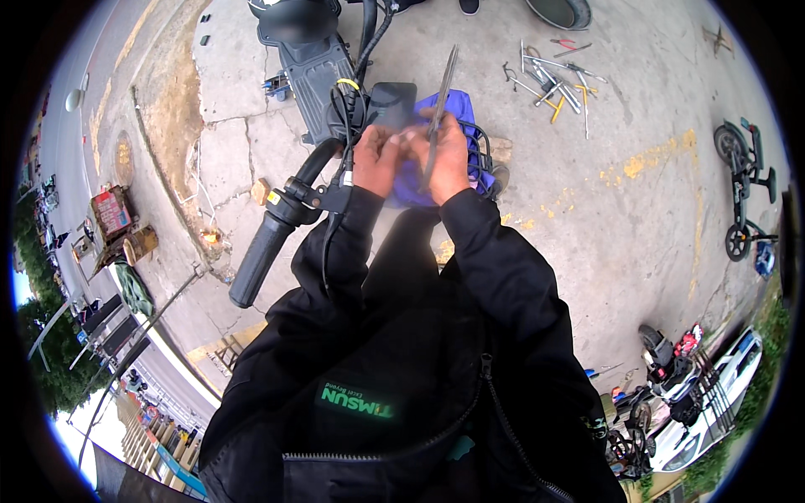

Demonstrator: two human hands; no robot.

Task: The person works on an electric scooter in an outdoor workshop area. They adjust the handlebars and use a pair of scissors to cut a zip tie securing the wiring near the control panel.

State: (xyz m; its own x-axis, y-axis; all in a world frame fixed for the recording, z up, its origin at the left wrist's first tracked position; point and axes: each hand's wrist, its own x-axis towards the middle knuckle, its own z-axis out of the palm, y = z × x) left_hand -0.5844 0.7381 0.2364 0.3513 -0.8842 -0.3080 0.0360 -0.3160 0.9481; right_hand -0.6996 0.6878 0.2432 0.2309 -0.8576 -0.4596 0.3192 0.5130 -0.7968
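My right hand (451, 161) is closed around a long, slim, dark grey strip-like piece (447, 80) that points up and away; its kind is not clear. Close beside it, my left hand (376, 161) has its thumb and fingers pressed together, and anything between them is hidden. The two hands nearly meet at the fingertips, above a purple-blue cloth or bag (459, 106). Left of my left hand is a scooter's black handlebar grip (267, 253) with a brake lever and cables. Behind the hands lies the scooter's dark ribbed deck (319, 92).
Several wrenches and hand tools (558, 88) lie on the concrete at the far right. A round dark basin (563, 12) stands beyond them. Another scooter (740, 193) is at the right. Cardboard boxes (117, 218) stand at the left, near the kerb.
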